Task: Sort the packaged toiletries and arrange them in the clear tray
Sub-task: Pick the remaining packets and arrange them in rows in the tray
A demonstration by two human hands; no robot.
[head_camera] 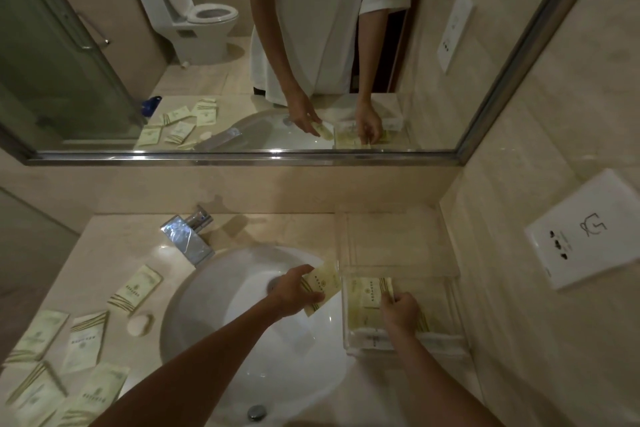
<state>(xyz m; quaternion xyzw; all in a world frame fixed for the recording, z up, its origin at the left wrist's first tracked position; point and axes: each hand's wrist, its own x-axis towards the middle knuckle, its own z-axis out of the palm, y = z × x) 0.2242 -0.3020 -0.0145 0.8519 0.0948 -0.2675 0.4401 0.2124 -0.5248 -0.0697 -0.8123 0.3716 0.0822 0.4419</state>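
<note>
Packet (320,288) between left fingers (304,296), seemingly.

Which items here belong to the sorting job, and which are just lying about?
Job: clear tray; packet in left hand; packets in tray under right hand; loose packets left of sink.
Lying about: round soap, faucet, sink, wall socket.

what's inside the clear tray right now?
Pale green toiletry packets lie flat inside the clear tray, right hand pressing them. Count unclear: the hand covers part.
</note>
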